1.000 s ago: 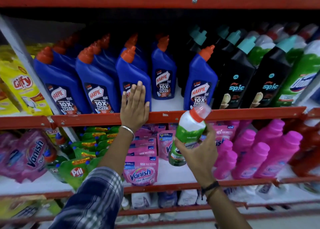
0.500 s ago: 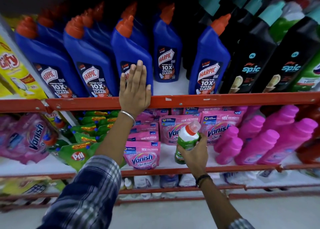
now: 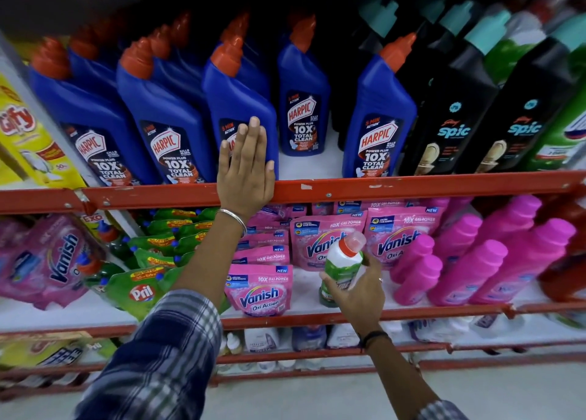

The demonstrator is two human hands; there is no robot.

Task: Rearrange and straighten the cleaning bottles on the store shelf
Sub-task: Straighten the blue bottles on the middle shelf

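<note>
Left hand (image 3: 245,169) flat, fingers extended, palm against front blue Harpic bottle (image 3: 241,112) on upper shelf (image 3: 380,188). Right hand (image 3: 358,288) wrapped round green-and-white bottle (image 3: 342,261), red cap, tilted, before Vanish pouches (image 3: 320,239); label blurred, possibly Domex.

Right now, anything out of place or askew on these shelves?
Yes. The right hand holds a green-and-white bottle in front of the pink Vanish pouches, away from the green bottles at upper right. One Harpic bottle sits set back, leaving a front-row gap.
</note>
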